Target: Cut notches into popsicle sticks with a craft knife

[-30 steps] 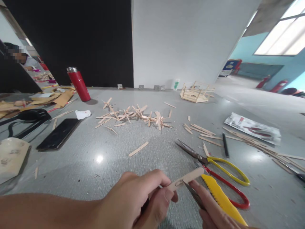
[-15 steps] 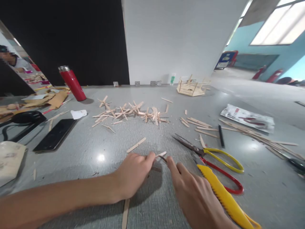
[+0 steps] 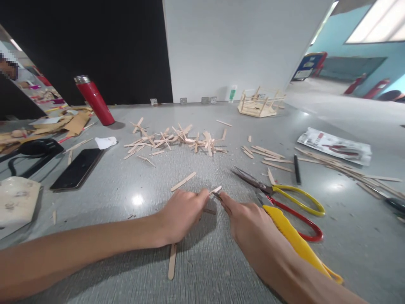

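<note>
My left hand (image 3: 182, 215) is closed, pinching a pale wooden craft stick (image 3: 216, 190) whose tip pokes out past the thumb. Facing it, my right hand (image 3: 253, 226) is closed around a small dark blade (image 3: 219, 196), mostly hidden by the fingers. The blade lies against or very close to the stick's tip. One craft stick (image 3: 172, 261) lies on the table below my left wrist, another (image 3: 183, 181) just beyond that hand. Beside my right hand are scissors (image 3: 268, 188) with one yellow and one red handle, and a yellow-handled tool (image 3: 297, 242), partly covered by the hand.
Glued stick crosses (image 3: 180, 137) lie mid-table. Behind them stands a hexagonal stick frame (image 3: 259, 105). A red bottle (image 3: 95, 101), a phone (image 3: 77, 169) and cardboard (image 3: 76, 122) are left. Loose sticks (image 3: 341, 169), a black pen (image 3: 296, 169) and a white packet (image 3: 335, 145) are right.
The view has tilted, so the table things sit higher in the picture. My right hand has turned and brought the blade up close to the stick's tip. My left hand keeps its pinch.
</note>
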`<state>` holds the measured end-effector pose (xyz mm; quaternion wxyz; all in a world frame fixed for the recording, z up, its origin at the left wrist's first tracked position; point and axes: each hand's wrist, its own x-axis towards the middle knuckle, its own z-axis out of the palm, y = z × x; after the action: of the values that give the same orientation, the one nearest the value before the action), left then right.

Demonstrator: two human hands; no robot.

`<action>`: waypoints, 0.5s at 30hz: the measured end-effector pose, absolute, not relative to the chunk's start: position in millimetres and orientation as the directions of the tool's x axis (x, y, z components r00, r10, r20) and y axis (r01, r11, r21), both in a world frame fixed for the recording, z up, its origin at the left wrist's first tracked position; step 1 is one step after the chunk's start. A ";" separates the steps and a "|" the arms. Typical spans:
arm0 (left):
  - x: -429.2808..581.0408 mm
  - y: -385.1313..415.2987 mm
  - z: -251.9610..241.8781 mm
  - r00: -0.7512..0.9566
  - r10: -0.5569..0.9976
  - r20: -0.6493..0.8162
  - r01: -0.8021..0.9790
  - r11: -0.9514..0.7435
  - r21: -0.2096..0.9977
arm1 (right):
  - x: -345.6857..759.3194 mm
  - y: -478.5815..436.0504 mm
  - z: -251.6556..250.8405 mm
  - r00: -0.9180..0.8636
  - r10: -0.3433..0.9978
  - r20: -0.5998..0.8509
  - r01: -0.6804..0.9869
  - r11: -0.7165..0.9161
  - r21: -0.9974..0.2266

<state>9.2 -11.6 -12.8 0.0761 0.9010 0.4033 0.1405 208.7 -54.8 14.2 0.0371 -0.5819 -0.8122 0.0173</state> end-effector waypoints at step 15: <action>13.5 -13.2 -3.7 0.594 0.777 0.208 0.717 -0.629 0.300 | 197.7 -64.7 32.4 -0.387 0.917 0.094 0.909 0.363 0.205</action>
<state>13.5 -13.2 -3.7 0.0928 0.8880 0.4205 0.1609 197.7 -64.7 32.4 -0.0183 -0.5532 -0.8253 -0.1118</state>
